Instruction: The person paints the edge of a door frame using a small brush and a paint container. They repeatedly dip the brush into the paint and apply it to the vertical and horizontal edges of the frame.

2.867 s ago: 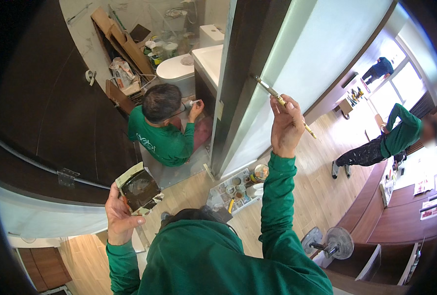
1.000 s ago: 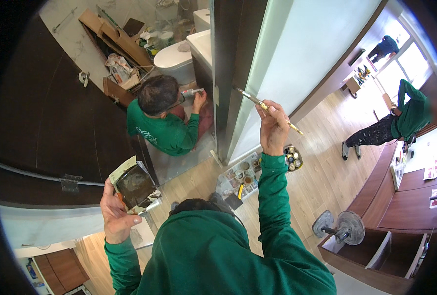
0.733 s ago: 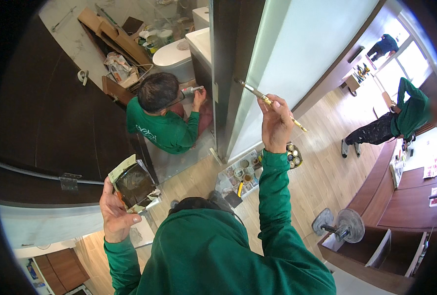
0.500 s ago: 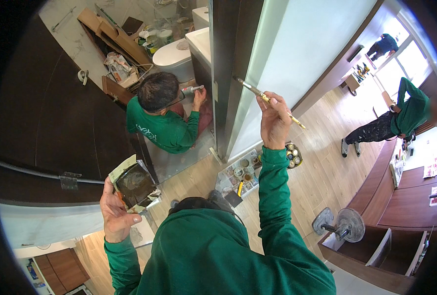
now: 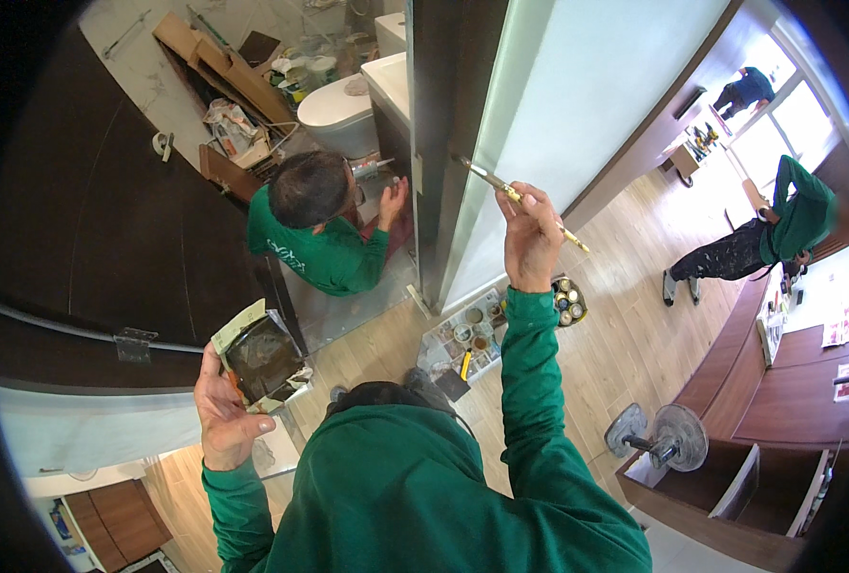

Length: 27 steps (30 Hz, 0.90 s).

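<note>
My right hand (image 5: 533,234) pinches a slim paintbrush (image 5: 493,180) by its paint-spotted handle. The brush tip lies at the dark brown door frame (image 5: 443,124); whether it touches cannot be told. In my left hand (image 5: 226,420) is a squarish palette (image 5: 264,357), its dark middle smeared with brown and its edges lined with pale, torn tape or paper. My left thumb sticks out beside it, with the fingers behind and under it.
A co-worker (image 5: 314,224) crouches in the bathroom doorway with a caulking tube. Paint pots on a paper-covered board (image 5: 462,334) and a container of jars (image 5: 567,302) stand on the floor. A fan (image 5: 677,436) is at the right; another person (image 5: 773,229) stands beyond.
My brush hand has shifted very slightly; the brush stays at the door frame. The co-worker's head has lowered and the hand has moved off the tube. My left hand keeps its place.
</note>
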Available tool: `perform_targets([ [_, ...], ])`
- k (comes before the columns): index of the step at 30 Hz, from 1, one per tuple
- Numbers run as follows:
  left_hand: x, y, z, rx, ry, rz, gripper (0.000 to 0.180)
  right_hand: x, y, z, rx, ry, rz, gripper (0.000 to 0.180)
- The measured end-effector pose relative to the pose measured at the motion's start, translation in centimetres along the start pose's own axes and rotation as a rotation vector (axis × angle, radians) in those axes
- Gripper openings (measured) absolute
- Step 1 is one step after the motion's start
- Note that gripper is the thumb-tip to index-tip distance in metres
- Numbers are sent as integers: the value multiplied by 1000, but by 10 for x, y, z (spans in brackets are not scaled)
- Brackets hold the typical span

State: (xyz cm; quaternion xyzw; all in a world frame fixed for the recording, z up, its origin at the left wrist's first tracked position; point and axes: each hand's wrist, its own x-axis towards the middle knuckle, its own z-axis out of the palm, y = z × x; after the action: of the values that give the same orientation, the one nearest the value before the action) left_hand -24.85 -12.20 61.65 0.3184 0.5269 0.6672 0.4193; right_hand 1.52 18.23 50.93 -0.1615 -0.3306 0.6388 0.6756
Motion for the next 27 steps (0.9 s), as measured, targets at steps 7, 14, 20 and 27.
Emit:
perform_targets([
  [7,0,1,2,3,-28,-22,108,7,-1,10,12,10,-32,27],
  [14,1,-1,0,8,-31,-12,108,4,8,-3,-31,13,20,23],
  [20,2,-1,1,14,-18,-12,107,-3,9,-9,-30,35,25,22],
  [27,4,-2,0,2,-33,-22,107,-1,0,4,19,13,-21,24],
])
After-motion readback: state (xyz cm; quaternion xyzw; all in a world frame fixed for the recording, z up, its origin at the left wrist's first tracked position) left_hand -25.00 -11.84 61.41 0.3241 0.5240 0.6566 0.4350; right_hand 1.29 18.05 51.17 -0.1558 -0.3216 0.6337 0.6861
